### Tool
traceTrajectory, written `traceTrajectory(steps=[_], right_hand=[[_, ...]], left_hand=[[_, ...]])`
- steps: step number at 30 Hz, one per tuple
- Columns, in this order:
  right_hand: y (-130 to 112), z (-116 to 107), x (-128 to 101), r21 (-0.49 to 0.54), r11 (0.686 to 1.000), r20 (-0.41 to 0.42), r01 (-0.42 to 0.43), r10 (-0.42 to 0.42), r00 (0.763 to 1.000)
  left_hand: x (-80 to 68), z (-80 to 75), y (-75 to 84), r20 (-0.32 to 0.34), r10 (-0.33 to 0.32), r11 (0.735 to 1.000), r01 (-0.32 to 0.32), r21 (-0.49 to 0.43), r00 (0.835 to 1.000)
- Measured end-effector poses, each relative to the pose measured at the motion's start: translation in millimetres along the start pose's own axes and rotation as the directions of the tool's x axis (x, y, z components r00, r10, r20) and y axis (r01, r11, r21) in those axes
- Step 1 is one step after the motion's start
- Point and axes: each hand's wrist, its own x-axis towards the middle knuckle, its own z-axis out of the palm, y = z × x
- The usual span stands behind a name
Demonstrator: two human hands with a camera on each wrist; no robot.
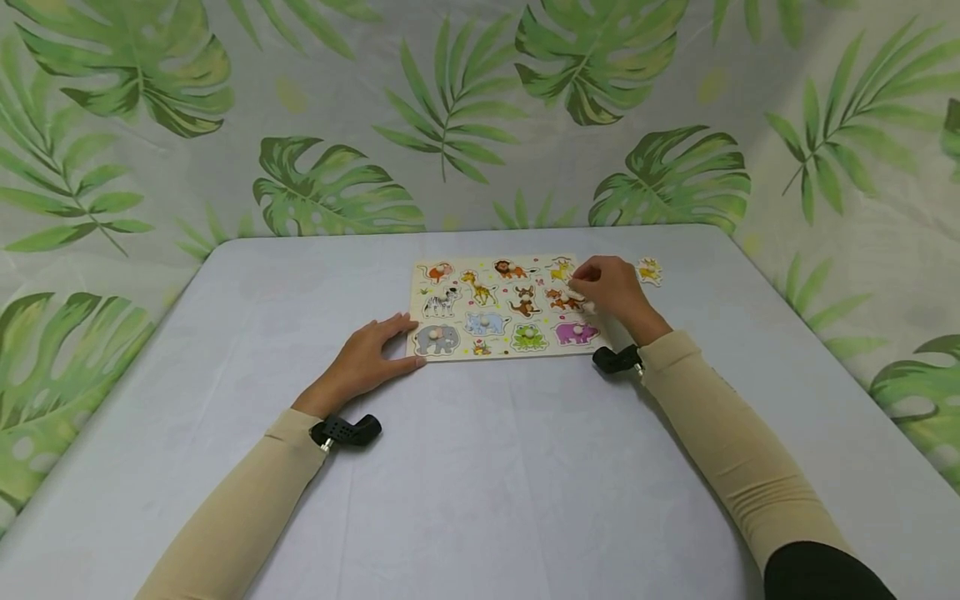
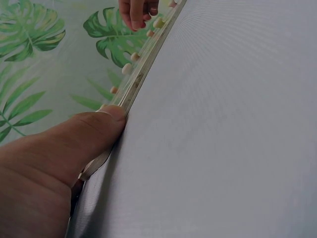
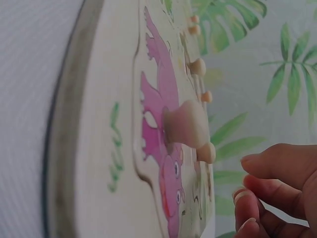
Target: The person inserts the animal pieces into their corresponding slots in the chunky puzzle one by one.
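Observation:
A wooden peg puzzle board point(image 1: 495, 355) with animal pieces lies on the white-covered table. My left hand point(image 1: 365, 358) holds its near left corner, thumb point(image 2: 101, 126) on the front edge and fingers along the left side. Over the board's right side hovers my right hand point(image 1: 611, 287), close to the yellow goat point(image 1: 560, 268) and the orange fox point(image 1: 558, 298). Its thumb and fingers are loosely bent in the right wrist view, with nothing visible between them. The purple hippo point(image 3: 161, 99) with its round knob point(image 3: 188, 124) appears large there.
Off the board, behind my right hand, a loose yellow animal piece point(image 1: 648, 271) lies on the table. Grey elephant point(image 1: 437, 339), frog point(image 1: 529, 337), lion point(image 1: 512, 268) and several other animals sit on the board. A leaf-patterned cloth point(image 1: 465, 125) hangs behind the table.

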Motion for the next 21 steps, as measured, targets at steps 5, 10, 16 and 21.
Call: traceTrajectory(steps=[5,10,16,21], right_hand=[[0.8,-3.4,1.6,0.007,1.000,-0.009,0.014,-0.014,1.000],[3.6,-8.3,3.7,0.001,1.000,-0.026,-0.002,0.002,1.000],[1.8,-11.8,8.5,0.011,1.000,-0.032,-0.001,0.001,0.999],[3.8,-15.7,14.5,0.008,1.000,-0.049,0.001,0.000,0.999]], left_hand=[[0.0,0.9,-1.7,-0.001,-0.001,1.000,0.001,-0.011,1.000],[3.2,3.7,0.0,0.011,0.000,1.000,0.000,-0.023,1.000],[1.5,2.6,-1.4,-0.001,-0.023,1.000,0.023,-0.015,1.000],[0.4,1.4,-2.8,-0.002,-0.017,1.000,0.017,-0.022,1.000]])
